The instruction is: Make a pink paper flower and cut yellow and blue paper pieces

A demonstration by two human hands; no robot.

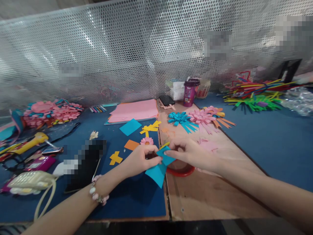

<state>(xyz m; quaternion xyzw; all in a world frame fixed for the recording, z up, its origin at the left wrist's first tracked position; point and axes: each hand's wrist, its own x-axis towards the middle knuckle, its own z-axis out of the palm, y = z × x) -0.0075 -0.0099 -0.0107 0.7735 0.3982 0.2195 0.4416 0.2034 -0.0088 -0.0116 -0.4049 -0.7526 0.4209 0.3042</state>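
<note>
Between my hands is a folded sheet of blue paper [156,173], held above the gap where the table boards meet. My left hand [146,156] pinches its left side with thumb and fingers. On the right, my right hand [182,150] grips the upper part, thumb lying on the paper. A bit of yellow paper [164,145] shows at the top edge of the blue one. Just behind my left hand lies a pink paper flower [146,141], and beneath my right hand is a red round dish [182,172], partly hidden.
Blue paper [130,127], orange paper [132,145] and yellow strips [115,158] lie nearby. Farther back are pink sheets [134,109], finished paper flowers [201,117], a phone [167,100] and a purple cup [190,93]. A yellow glue gun [31,143] lies left; perforated metal [122,58] stands behind.
</note>
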